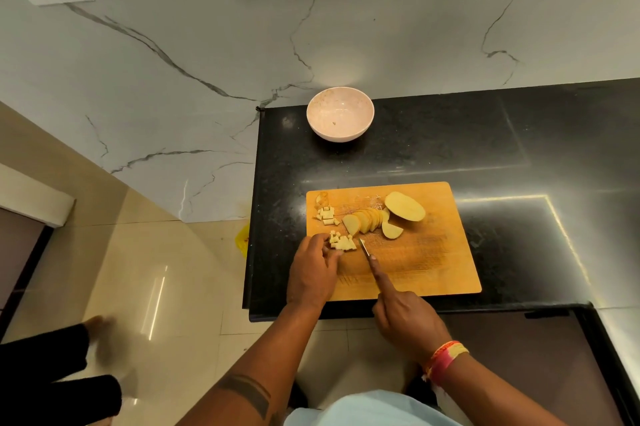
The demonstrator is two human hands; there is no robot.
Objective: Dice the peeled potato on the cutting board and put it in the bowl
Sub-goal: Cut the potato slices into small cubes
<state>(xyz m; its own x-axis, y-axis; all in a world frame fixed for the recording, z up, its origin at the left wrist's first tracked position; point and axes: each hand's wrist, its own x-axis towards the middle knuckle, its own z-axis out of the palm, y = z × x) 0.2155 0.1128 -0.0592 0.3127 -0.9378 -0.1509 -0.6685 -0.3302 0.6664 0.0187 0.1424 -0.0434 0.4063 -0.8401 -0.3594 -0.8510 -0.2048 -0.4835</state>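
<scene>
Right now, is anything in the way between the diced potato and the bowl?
Nothing visible on the counter. The dice by the left hand lie near the board's front; fanned slices sit beyond them, then bare black counter up to the bowl.

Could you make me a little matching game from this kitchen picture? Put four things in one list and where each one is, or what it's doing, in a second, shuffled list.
Things:
1. bowl
2. potato half
3. right hand
4. left hand

Places or states:
A. holds the knife, forefinger along its back
B. steadies the potato being diced, near edge of the board
C. on the black counter beyond the board
D. uncut, at the far side of the board

Pairs: 1-C, 2-D, 3-A, 4-B
</scene>
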